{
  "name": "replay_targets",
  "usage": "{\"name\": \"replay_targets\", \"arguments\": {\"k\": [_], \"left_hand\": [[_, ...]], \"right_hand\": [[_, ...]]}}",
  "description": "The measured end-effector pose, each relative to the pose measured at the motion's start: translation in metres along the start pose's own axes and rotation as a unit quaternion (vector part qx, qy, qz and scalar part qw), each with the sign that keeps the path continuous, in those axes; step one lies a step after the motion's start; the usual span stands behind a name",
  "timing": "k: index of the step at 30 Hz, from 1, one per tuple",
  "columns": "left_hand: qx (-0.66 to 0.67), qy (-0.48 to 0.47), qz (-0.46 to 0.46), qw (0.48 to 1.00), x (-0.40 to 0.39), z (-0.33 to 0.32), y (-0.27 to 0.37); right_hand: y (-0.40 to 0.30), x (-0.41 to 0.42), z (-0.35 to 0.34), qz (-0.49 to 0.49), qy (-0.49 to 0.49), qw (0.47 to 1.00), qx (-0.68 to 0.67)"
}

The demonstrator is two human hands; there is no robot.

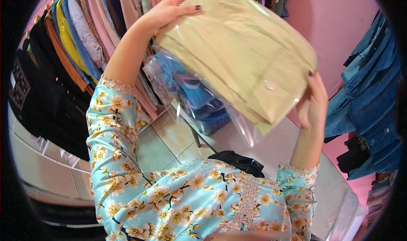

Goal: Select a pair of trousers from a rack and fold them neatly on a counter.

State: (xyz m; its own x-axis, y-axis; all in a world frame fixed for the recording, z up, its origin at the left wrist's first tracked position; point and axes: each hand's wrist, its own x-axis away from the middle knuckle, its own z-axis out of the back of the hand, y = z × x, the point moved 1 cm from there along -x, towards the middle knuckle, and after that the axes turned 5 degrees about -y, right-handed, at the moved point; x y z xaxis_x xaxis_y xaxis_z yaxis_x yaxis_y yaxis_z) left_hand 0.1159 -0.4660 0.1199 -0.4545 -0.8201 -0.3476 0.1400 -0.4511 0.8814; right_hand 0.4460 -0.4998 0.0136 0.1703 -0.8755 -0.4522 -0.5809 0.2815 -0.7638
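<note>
A folded pale yellow garment in a clear plastic bag [235,53] is held up, slightly tilted, between both hands. My left hand [175,10] grips its upper left edge, fingers over the top. At the lower right edge, my right hand [313,97] holds the bag with the thumb on the near face and the other fingers mostly hidden behind. The loose clear end of the bag hangs below the garment. Partly hidden behind it are blue items [194,94] and a blue basket [213,121].
Clothes on hangers [70,43] line the left and back. Denim garments [372,91] hang at the right by a pink wall [330,21]. A pale table [286,152] stands before me, with a black item [237,161] near my body and plastic packages [346,215] at lower right.
</note>
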Motion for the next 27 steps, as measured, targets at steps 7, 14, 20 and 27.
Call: {"name": "replay_targets", "arguments": {"k": [7,14,20,27], "left_hand": [[0.061,-0.036,0.169,0.983,0.023,0.125,-0.166],[0.133,-0.008,0.187,0.973,0.024,0.128,-0.156],[0.041,0.099,0.198,0.974,0.026,0.119,-0.157],[0.112,0.108,0.178,0.972,0.036,0.124,-0.155]], "right_hand": [[0.119,-0.030,-0.045,-0.152,0.039,0.986,0.050],[0.109,-0.035,-0.064,-0.119,0.028,0.985,0.119],[0.110,-0.029,-0.058,-0.123,0.080,0.972,0.182],[0.108,-0.027,-0.064,-0.100,0.083,0.971,0.202]]}}
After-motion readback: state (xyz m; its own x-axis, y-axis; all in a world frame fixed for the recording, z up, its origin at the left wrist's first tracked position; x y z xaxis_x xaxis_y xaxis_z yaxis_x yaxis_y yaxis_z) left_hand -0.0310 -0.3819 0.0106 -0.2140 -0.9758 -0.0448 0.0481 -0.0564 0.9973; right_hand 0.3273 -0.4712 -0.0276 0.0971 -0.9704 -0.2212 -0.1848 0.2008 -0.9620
